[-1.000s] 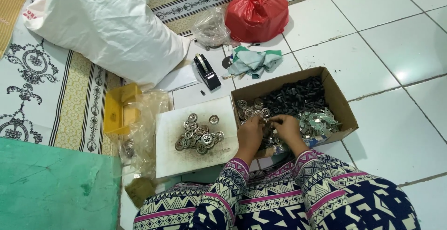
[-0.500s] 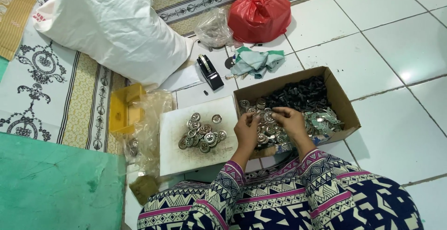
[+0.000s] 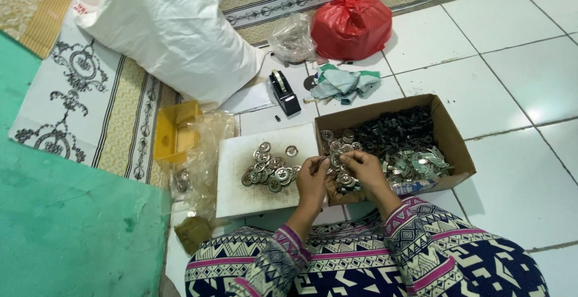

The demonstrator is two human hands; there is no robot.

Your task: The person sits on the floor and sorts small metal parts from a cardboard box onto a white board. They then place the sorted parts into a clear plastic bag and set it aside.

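left hand (image 3: 312,179): fingers curled and pressed together, pinching one small round metal piece (image 3: 330,163) over the near left corner of the box
right hand (image 3: 361,167): fingers bent, tips meeting the left hand's tips at that same little piece; both hands work on it together
what changed: a second ago both hands were down low in the box, on the shiny pieces; half a second ago they were close together over them; now they are lifted a bit and joined at the fingertips
what that means: it looks like one piece has been picked out of the box and is being put together or checked between the fingers
cardboard box (image 3: 453,146): open, on the white tile floor, right in front of the knees
in the box: small black parts (image 3: 397,129) at the back, round silver pieces (image 3: 337,146) on the left, flat shiny bits (image 3: 418,164) on the right
white board (image 3: 238,176): lies flat, touching the left side of the box
pile on the board (image 3: 271,169): a small heap of round metal pieces, just left of the left hand; it looks the same as a second ago
nearby: a black tape holder (image 3: 284,92) behind the board, a crumpled green cloth (image 3: 344,83), a tied red bag (image 3: 350,25), a big white sack (image 3: 174,32), a yellow box (image 3: 174,131) in clear plastic
view: the camera has moved a little, so the green mat (image 3: 66,225) fills more of the left side
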